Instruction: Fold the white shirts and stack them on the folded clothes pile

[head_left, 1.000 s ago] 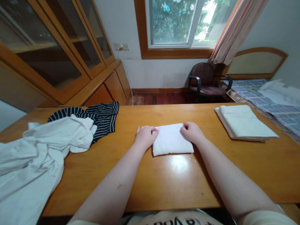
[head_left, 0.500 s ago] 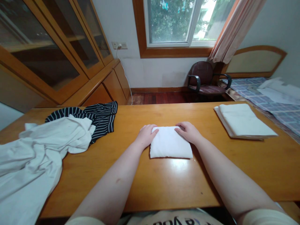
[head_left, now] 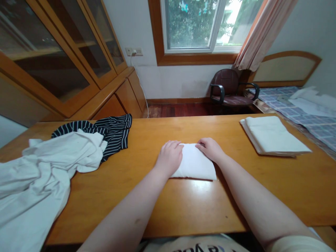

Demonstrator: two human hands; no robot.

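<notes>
Left hand, having moved inward, is now lying palm-down and unclenched across the folded white cloth, seemingly pressing it flat against the tabletop beneath, while right hand is pinching its far right corner.

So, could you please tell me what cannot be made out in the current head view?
In the head view:
- Folded white cloth: most of its left edge is hidden by the left hand.
- Striped garment: partly covered by the crumpled white cloth.
- Crumpled white cloth: cut off by the left picture edge.
- Shirt lettering: cut off by the bottom edge.
</notes>
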